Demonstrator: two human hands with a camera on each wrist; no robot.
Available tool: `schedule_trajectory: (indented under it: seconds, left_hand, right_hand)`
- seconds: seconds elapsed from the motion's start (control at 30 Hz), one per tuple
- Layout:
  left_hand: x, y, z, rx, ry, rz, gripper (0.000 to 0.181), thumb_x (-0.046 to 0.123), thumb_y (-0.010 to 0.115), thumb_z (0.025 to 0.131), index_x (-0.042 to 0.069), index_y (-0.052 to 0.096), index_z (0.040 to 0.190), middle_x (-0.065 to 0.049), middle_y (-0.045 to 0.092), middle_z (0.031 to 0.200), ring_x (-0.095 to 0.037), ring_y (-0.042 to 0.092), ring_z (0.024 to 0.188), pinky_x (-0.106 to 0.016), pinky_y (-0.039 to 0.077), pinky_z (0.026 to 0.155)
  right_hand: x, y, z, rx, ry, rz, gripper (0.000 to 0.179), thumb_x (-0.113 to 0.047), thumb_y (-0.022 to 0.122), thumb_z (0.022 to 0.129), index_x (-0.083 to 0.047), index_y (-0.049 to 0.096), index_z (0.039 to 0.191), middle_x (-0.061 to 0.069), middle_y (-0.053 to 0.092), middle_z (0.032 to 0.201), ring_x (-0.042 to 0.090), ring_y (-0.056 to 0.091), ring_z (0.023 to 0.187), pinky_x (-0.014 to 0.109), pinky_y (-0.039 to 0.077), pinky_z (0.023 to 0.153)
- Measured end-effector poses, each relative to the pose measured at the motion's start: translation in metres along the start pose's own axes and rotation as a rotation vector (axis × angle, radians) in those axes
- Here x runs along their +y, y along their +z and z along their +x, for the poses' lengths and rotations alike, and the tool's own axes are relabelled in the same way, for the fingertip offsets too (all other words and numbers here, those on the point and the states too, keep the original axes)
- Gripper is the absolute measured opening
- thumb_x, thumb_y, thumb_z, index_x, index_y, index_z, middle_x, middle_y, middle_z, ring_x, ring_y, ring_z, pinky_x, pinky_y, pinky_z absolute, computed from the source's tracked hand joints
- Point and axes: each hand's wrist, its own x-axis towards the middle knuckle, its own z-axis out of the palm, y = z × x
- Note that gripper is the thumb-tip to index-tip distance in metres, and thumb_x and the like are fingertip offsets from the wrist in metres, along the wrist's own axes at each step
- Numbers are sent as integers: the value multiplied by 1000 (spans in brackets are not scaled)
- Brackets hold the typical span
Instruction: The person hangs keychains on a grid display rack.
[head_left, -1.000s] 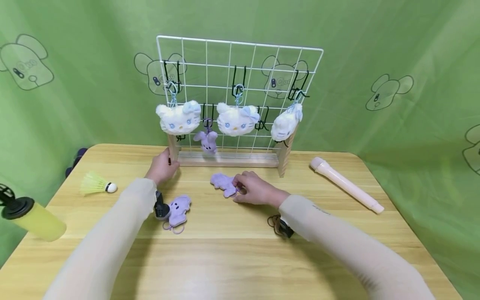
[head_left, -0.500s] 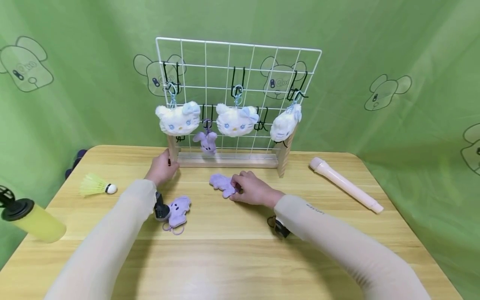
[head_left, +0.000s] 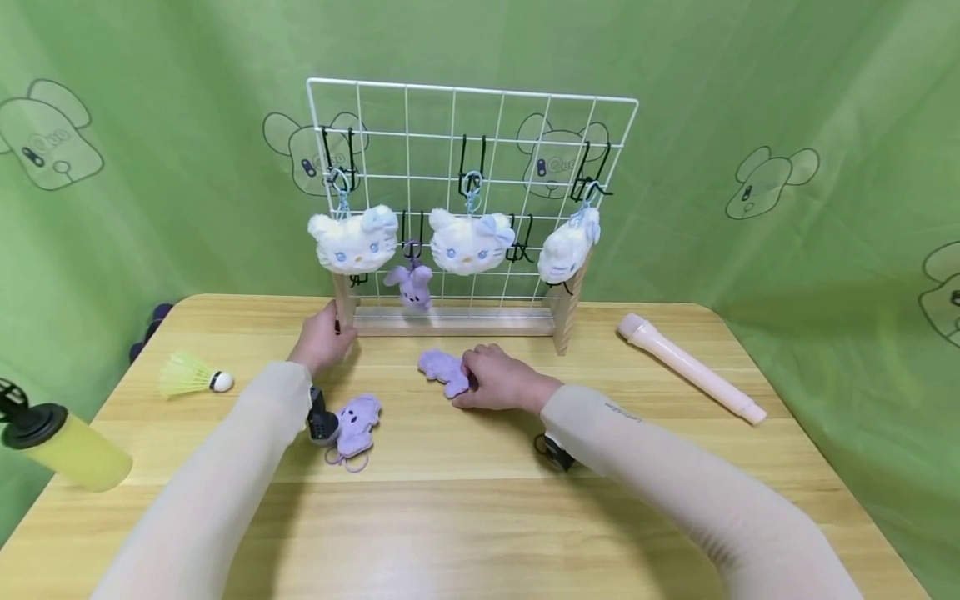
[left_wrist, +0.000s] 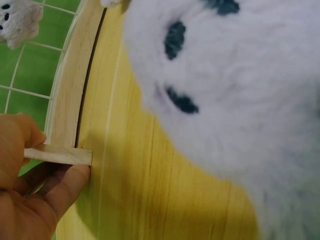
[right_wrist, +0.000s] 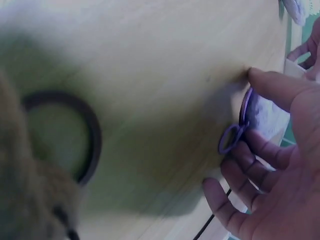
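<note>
My left hand (head_left: 324, 337) grips the wooden foot (left_wrist: 65, 154) at the left end of a white wire grid rack (head_left: 453, 89), thumb on one side and fingers on the other. My right hand (head_left: 501, 377) reaches over the near end of a purple plush keychain (head_left: 442, 369) lying on the table before the rack. In the right wrist view, the keychain's purple ring (right_wrist: 230, 139) lies between thumb and fingers, against the fingertips; the thumb stands apart. Another purple plush keychain (head_left: 358, 421) lies beside my left wrist, its face large in the left wrist view.
White cat plush keychains (head_left: 471, 242) and a small purple plush (head_left: 414, 287) hang from black hooks on the rack. A shuttlecock (head_left: 197, 375) and yellow bottle (head_left: 78, 450) are left, a pink microphone-shaped stick (head_left: 690, 367) right. A brown fuzzy item (right_wrist: 40, 190) with a dark ring lies under my right wrist.
My right hand has shifted slightly left, further over the near end of the purple plush keychain. The left hand stays on the rack's foot.
</note>
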Motion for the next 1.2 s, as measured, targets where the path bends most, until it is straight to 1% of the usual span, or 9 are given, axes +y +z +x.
schedule_trajectory:
  seconds: [0.23, 0.3, 0.43, 0.53, 0.7, 0.9, 1.0, 1.13, 1.2]
  left_hand:
    - [-1, 0, 1, -6, -7, -2, 58, 10, 52, 103, -5, 35, 157, -37, 61, 131, -39, 67, 104, -43, 63, 87]
    - [-2, 0, 1, -9, -13, -5, 58, 10, 52, 103, -6, 34, 157, -37, 61, 132, -40, 67, 105, -44, 63, 87]
    - [-2, 0, 1, -7, -9, -2, 57, 10, 52, 103, -8, 35, 155, -38, 60, 133, -44, 66, 110, -50, 62, 93]
    - [-1, 0, 1, -4, -7, -2, 56, 9, 51, 103, -8, 36, 155, -39, 59, 134, -46, 65, 113, -53, 61, 97]
    - [0, 0, 0, -6, -7, -6, 57, 9, 51, 103, -6, 35, 156, -39, 58, 136, -47, 65, 116, -54, 60, 99]
    - [-1, -1, 3, -12, -16, -3, 57, 8, 52, 104, -6, 34, 156, -39, 57, 139, -48, 63, 120, -55, 58, 103]
    - [0, 0, 3, -12, -15, -2, 58, 8, 52, 103, -6, 34, 157, -39, 57, 139, -48, 64, 119, -55, 58, 103]
    - [-1, 1, 2, -8, -12, -7, 59, 8, 52, 103, -5, 34, 157, -39, 58, 137, -47, 65, 116, -54, 59, 100]
    - [-1, 1, 2, -5, -12, -7, 59, 8, 52, 103, -4, 35, 157, -38, 59, 136, -45, 65, 114, -54, 60, 99]
  right_hand:
    - [-6, 1, 1, -1, 28, -17, 37, -41, 78, 94, -8, 62, 103, 6, 62, 99, 24, 53, 97, 38, 51, 84]
    - [-7, 0, 2, -7, 31, -17, 36, -40, 77, 94, -8, 62, 102, 6, 63, 98, 24, 53, 97, 39, 51, 84]
    - [-8, -1, 2, -15, 34, -14, 33, -38, 77, 94, -9, 63, 99, 5, 63, 94, 23, 54, 95, 39, 52, 84]
    - [-7, -3, 3, -13, 11, -9, 29, -33, 77, 93, -8, 64, 96, 4, 64, 91, 21, 55, 89, 37, 52, 81]
    - [-3, -4, 3, -15, -51, 2, 22, -25, 77, 93, -6, 66, 97, 3, 65, 87, 15, 55, 79, 27, 50, 69]
    - [2, -2, 4, -5, -75, 27, 33, -32, 80, 92, -9, 61, 104, 0, 57, 86, 15, 51, 79, 24, 41, 65]
    - [-2, -1, 5, -10, -34, 34, 37, -38, 80, 92, -11, 58, 106, 1, 55, 87, 16, 51, 79, 27, 41, 64]
    - [-13, -2, 5, -29, 45, -11, 44, -45, 76, 93, -11, 59, 114, 4, 62, 98, 19, 59, 86, 36, 53, 72]
    - [-17, -1, 6, -34, 61, -28, 46, -46, 74, 95, -10, 59, 117, 6, 64, 103, 20, 61, 90, 41, 57, 77]
